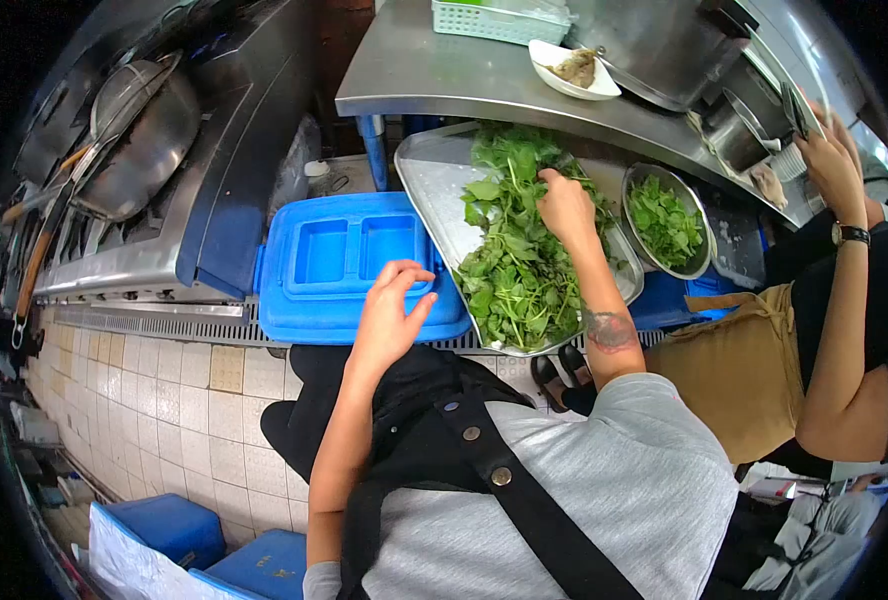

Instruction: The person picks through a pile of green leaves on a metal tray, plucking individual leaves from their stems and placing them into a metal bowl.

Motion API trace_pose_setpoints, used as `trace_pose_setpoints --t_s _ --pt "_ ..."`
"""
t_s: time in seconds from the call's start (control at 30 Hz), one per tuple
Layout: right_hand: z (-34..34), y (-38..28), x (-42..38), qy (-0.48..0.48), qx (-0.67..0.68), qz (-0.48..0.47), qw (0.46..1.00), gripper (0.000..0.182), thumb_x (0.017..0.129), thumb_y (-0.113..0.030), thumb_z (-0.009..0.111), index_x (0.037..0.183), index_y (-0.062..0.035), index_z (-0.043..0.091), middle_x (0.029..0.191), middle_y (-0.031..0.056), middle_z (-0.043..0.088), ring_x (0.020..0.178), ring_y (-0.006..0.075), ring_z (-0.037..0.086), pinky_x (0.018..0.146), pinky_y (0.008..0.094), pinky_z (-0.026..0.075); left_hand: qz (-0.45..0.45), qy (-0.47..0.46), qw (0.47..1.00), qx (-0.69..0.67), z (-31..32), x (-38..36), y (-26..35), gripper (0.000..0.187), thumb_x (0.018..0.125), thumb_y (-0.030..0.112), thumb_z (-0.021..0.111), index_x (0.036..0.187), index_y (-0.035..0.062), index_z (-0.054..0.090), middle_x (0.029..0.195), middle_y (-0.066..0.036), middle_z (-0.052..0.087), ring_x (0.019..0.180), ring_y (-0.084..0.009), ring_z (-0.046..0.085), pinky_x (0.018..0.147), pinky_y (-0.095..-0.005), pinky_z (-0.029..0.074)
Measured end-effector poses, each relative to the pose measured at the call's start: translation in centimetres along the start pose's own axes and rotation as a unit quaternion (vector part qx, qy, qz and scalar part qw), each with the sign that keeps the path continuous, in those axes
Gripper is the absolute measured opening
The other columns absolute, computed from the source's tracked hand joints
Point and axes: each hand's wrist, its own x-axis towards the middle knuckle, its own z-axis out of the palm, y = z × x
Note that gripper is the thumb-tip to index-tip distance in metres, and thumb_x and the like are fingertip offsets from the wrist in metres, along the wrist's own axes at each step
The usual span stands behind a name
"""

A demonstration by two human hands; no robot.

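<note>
**A:** Here we go, looking down from the head camera. The right hand (pixel 565 205) is buried in the pile of leafy greens (pixel 516 250) heaped on the metal tray (pixel 429 190). Fingers curled down into the stems near the far middle of the heap, so I'd call that grip closing on a sprig, though the fingertips are hidden by leaves.

**B:** And the left hand (pixel 389 310)?

**A:** Hovering, open, fingers loosely spread, holding nothing. It sits just above the near right edge of the blue crate lid (pixel 349 265), right beside the tray's near long edge.

**B:** Where do the picked leaves look to be going?

**A:** There's a round metal bowl (pixel 667 222) off the tray's right side with loose greens in it, under the lip of the steel tabletop (pixel 434 70). That's my reading, at least.

**B:** So how to do this bit well?

**A:** I'd say pinch low on one stem, not a fistful. The heap is tangled and a big grab would drag neighbours over the tray's rim. The tray overhangs the crate lid, so pressing down at the near corner could tip it. The idle left hand is well placed to steady that edge.

**B:** Anyone else about?

**A:** Another person's hand (pixel 832 165), wearing a watch, is at the tabletop's far right corner, well apart from the tray. A white dish (pixel 576 72) with food sits on top.
</note>
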Motion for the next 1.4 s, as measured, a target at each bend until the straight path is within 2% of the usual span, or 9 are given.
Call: trace_pose_setpoints --t_s 0.1,0.17,0.33,0.57,0.83,0.97,1.13,1.23,1.4 --pt "-2.6 -1.2 -0.9 0.025 0.227 0.013 0.974 0.044 0.076 -0.011 0.068 0.119 -0.0062 0.061 0.079 0.0154 0.070 0.078 0.0308 0.069 0.071 0.0384 0.053 0.005 0.013 1.000 0.002 -0.6 -0.5 -0.1 0.024 0.079 0.009 0.069 0.102 0.0027 0.065 0.111 -0.018 0.058 0.105 -0.0360 0.058 0.090 -0.0402 0.046" --pt "-4.5 -2.7 -1.3 0.003 0.308 0.001 0.951 0.047 0.078 -0.007 0.068 0.123 -0.0017 0.057 0.078 0.0099 0.071 0.075 0.0194 0.068 0.070 0.0308 0.051 -0.007 0.037 0.999 -0.012 -1.0 -0.4 0.4 0.026 0.081 0.011 0.069 0.104 0.0022 0.064 0.109 -0.017 0.059 0.102 -0.0342 0.059 0.089 -0.0391 0.047" --pt "-6.1 -6.7 -3.8 -0.222 0.549 -0.035 0.805 0.047 0.081 -0.006 0.070 0.125 0.0018 0.056 0.076 0.0002 0.066 0.070 0.0056 0.056 0.065 0.0227 0.045 -0.121 0.086 0.963 -0.227 -1.0 0.8 1.6 0.032 0.091 0.020 0.063 0.115 -0.0001 0.060 0.107 -0.012 0.064 0.096 -0.0229 0.063 0.082 -0.0338 0.050" --pt "-7.2 -8.5 -5.7 -0.320 0.532 -0.092 0.779 0.042 0.085 -0.007 0.068 0.124 0.0034 0.054 0.083 0.0010 0.066 0.076 0.0054 0.059 0.069 0.0216 0.045 -0.202 0.050 0.878 -0.431 1.2 3.9 2.7 0.020 0.093 0.018 0.062 0.101 0.0001 0.064 0.080 -0.001 0.063 0.069 -0.0071 0.056 0.062 -0.0223 0.046" --pt "-7.6 -4.6 -5.2 -0.246 0.555 0.009 0.794 0.034 0.100 -0.031 0.049 0.118 -0.0063 0.063 0.091 0.0030 0.070 0.074 0.0073 0.063 0.065 0.0206 0.045 -0.215 0.097 0.833 -0.500 3.2 5.5 1.4 0.016 0.092 0.016 0.063 0.083 0.0029 0.065 0.068 0.003 0.058 0.057 -0.0044 0.047 0.053 -0.0216 0.036" --pt "-7.8 -2.4 -4.7 -0.219 0.181 -0.021 0.959 0.027 0.087 -0.027 0.065 0.101 -0.0051 0.070 0.085 0.0063 0.070 0.070 0.0186 0.066 0.066 0.0318 0.052 -0.229 0.090 0.817 -0.522 3.4 5.2 1.2 0.014 0.092 0.016 0.063 0.084 0.0038 0.065 0.069 0.003 0.057 0.059 -0.0051 0.046 0.054 -0.0216 0.037" --pt "-7.6 -2.4 -6.3 -0.249 0.387 -0.070 0.885 0.046 0.076 -0.010 0.075 0.119 -0.0029 0.059 0.106 0.0057 0.065 0.098 0.0143 0.062 0.079 0.0297 0.050 -0.227 0.101 0.794 -0.556 3.3 4.8 1.6 0.013 0.091 0.015 0.062 0.084 0.0035 0.064 0.070 0.003 0.057 0.060 -0.0056 0.045 0.055 -0.0220 0.037" --pt "-7.8 -4.1 -6.2 -0.327 0.563 -0.045 0.758 0.042 0.078 -0.009 0.075 0.114 0.0025 0.058 0.104 0.0069 0.064 0.097 0.0142 0.062 0.081 0.0290 0.050 -0.231 0.114 0.795 -0.550 3.5 4.6 1.7 0.013 0.091 0.014 0.062 0.085 0.0030 0.064 0.070 0.003 0.057 0.059 -0.0057 0.045 0.054 -0.0220 0.037" --pt "-5.5 -6.3 -7.1 -0.290 0.568 -0.034 0.769 0.008 0.084 -0.006 0.070 0.084 0.0001 0.066 0.075 -0.0003 0.064 0.069 0.0039 0.057 0.061 0.0200 0.045 -0.236 0.165 0.790 -0.541 3.4 4.4 2.9 0.011 0.091 0.012 0.061 0.085 0.0029 0.064 0.069 0.003 0.057 0.055 -0.0053 0.044 0.051 -0.0211 0.035"
